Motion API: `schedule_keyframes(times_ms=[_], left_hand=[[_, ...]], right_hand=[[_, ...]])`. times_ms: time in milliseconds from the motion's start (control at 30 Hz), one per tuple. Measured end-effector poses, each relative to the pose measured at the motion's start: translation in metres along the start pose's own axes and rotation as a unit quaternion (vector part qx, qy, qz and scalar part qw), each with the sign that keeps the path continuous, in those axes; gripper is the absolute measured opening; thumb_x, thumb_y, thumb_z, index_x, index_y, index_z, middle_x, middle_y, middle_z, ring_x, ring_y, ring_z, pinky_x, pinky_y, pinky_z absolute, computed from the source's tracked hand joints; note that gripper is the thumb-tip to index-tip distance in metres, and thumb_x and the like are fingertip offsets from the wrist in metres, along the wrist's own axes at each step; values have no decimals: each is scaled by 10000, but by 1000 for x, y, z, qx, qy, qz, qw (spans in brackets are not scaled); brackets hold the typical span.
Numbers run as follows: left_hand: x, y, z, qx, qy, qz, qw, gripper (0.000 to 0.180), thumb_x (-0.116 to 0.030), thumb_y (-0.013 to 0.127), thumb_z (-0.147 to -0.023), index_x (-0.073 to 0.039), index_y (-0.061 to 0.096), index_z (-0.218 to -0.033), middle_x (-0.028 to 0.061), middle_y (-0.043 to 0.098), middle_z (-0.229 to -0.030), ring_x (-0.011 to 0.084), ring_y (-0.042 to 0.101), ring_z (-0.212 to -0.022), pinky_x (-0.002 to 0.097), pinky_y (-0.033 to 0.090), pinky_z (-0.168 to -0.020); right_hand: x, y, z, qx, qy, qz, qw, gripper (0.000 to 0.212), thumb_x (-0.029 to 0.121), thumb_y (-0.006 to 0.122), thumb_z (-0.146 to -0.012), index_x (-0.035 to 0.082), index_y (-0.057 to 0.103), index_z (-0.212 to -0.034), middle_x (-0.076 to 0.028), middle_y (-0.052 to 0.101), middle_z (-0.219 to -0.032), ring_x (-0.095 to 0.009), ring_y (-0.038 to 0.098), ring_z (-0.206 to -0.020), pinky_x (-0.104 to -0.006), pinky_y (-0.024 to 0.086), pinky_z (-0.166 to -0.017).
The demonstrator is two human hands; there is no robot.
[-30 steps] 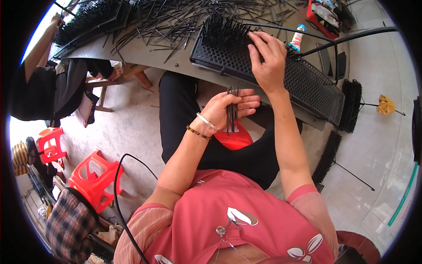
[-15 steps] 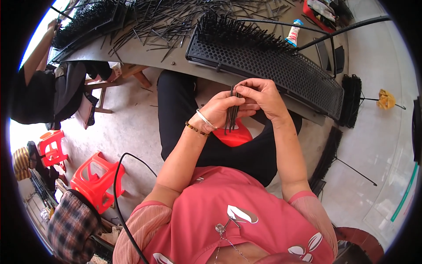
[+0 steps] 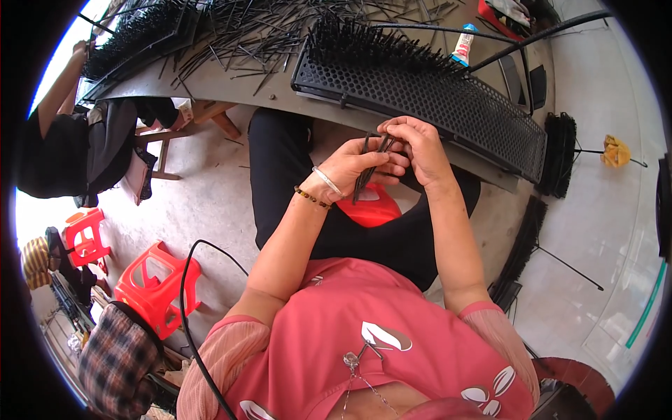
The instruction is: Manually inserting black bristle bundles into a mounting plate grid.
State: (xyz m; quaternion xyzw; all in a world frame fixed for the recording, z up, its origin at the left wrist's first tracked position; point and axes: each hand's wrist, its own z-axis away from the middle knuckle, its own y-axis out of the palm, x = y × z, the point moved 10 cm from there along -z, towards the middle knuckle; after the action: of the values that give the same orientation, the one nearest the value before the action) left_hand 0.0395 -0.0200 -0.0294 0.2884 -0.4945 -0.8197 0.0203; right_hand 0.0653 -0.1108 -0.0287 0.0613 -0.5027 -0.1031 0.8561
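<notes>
Grey tabletop [image 3: 150, 85] is stretching across twelve o'clock, the half-bristled perforated panel [image 3: 420, 112] lying along its edge at one. Near centre, the left hand [image 3: 350, 164] is thumbing slim black strips [image 3: 364, 182] against its fingers; the right hand [image 3: 416, 143] is pinching their upper ends. Danger's lurking: a slackening left thumb could be spilling strips, a skewed pull tangling them.

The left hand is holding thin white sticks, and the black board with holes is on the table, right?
Not white: the head view shows thin black sticks in the left hand. The black board with holes is on the table, as you said.
</notes>
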Motion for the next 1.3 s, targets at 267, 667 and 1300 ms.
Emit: schedule_keyframes(times_ms=[267,667,1300], left_hand=[[5,9,0,15,-14,-13,1000,240,-96,531,-928,25,517,-1134,154,632,-1041,195,643,-901,334,552,-811],[12,2,-1,26,-10,-18,999,156,-55,469,-895,47,549,-981,112,589,-834,190,593,-684,380,553,-707],[13,-14,-4,-63,41,120,990,232,-97,455,-951,39,521,-1126,67,576,-903,117,542,-724,298,520,-725]], right_hand=[[10,-7,-5,-39,-66,102,992,138,133,605,-826,16,668,-864,-22,619,-705,-51,532,-579,-195,420,-512],[-9,30,13,136,62,-46,988,220,135,583,-898,-58,615,-1000,-67,652,-764,-86,567,-431,-186,470,-396],[7,-21,36,-97,-171,35,980,237,68,579,-898,-51,591,-1102,-88,640,-980,-114,604,-719,-218,496,-654]])
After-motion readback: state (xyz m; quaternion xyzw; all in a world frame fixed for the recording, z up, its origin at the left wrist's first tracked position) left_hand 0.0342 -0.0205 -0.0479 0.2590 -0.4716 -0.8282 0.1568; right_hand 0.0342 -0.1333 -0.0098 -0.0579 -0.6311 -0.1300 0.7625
